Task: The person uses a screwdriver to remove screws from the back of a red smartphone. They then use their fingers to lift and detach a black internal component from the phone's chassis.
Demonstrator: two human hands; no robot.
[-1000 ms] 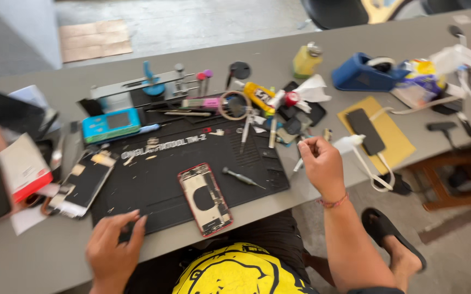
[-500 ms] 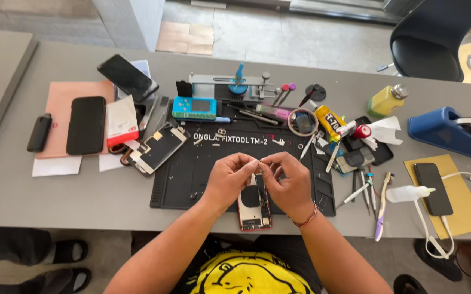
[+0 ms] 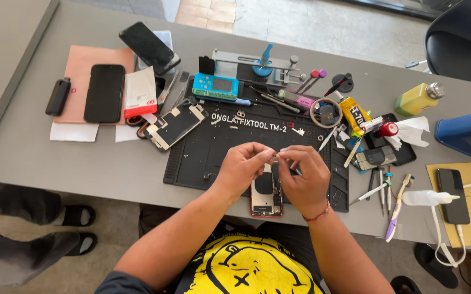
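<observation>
Head view: both hands meet at the lower centre of the frame, over the near edge of the black work mat (image 3: 230,152). The left hand (image 3: 241,169) and the right hand (image 3: 303,179) have fingertips drawn together, pinching some very small part between them, too small to make out. Directly beneath them lies the opened phone (image 3: 266,196) with a red frame, its insides up, resting on the mat's near edge and partly hidden by the fingers.

To handle a part this fine well, my judgement is that the wrists should stay low and braced near the mat, with the pinch kept right above the opened phone, so anything dropped lands on the mat and not on the bench (image 3: 94,163).

Towards the upper left of the mat a detached screen assembly (image 3: 175,125) lies tilted. At centre right sit a roll of tape (image 3: 325,111) and a yellow glue tube (image 3: 354,115), with a few loose tools (image 3: 382,188) right of the hands. A dark phone (image 3: 104,92) rests on a pink pad at upper left, well apart from the work.
</observation>
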